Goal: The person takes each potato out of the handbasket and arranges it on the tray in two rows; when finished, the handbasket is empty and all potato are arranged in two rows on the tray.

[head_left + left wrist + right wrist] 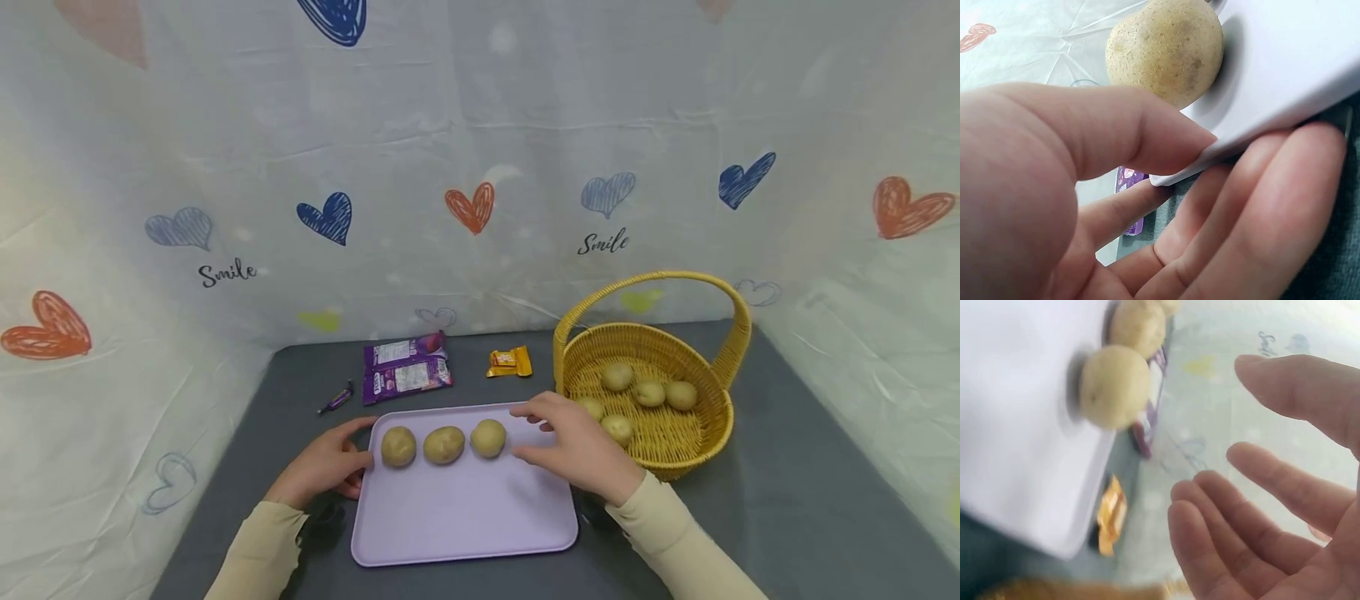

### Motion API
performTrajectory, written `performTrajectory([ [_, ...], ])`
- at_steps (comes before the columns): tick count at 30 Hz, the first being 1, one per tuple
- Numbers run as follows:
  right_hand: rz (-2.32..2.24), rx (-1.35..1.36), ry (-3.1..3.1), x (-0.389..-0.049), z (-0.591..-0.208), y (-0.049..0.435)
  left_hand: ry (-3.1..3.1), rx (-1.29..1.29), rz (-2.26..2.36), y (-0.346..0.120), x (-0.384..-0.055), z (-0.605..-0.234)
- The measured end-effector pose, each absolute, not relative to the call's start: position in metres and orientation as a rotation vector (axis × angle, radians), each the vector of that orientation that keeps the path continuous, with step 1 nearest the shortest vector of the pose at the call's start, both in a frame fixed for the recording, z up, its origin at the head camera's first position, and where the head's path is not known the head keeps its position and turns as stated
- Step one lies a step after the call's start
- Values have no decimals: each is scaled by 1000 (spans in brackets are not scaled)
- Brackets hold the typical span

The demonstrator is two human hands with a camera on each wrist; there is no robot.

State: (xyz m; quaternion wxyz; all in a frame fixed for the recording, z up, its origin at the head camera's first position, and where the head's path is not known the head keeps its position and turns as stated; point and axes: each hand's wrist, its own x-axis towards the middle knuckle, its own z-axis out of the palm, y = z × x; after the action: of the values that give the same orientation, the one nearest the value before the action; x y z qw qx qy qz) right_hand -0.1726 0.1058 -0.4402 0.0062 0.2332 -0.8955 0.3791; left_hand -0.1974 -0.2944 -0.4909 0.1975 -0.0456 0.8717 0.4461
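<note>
A light purple tray [465,517] lies on the dark table, with three potatoes in a row along its far side: a left one [398,447], a middle one [444,445] and a right one [488,438]. My left hand [326,462] pinches the tray's left edge. In the left wrist view its thumb [1172,140] presses the rim from above while the other fingers are underneath. Over the tray's right side is my right hand [573,442], empty, fingers and thumb spread apart, just right of the right potato.
A yellow wicker basket [720,429] with a tall handle stands right of the tray, several potatoes inside. Behind the tray lie purple snack packets [408,367] and a small orange packet [510,362]. A small purple wrapped stick [336,397] lies at left.
</note>
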Motion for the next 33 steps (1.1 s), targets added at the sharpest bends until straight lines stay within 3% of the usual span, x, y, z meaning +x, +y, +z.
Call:
performTrajectory([
  [7, 1072, 688, -2779, -170, -426, 155, 2438, -135, 1240, -301, -198, -489],
  [15, 933, 444, -2866, -175, -441, 205, 2446, -176, 1219, -303, -200, -488],
  [33, 851, 387, -3008, -184, -458, 227, 2425, -165, 1249, -297, -199, -492],
])
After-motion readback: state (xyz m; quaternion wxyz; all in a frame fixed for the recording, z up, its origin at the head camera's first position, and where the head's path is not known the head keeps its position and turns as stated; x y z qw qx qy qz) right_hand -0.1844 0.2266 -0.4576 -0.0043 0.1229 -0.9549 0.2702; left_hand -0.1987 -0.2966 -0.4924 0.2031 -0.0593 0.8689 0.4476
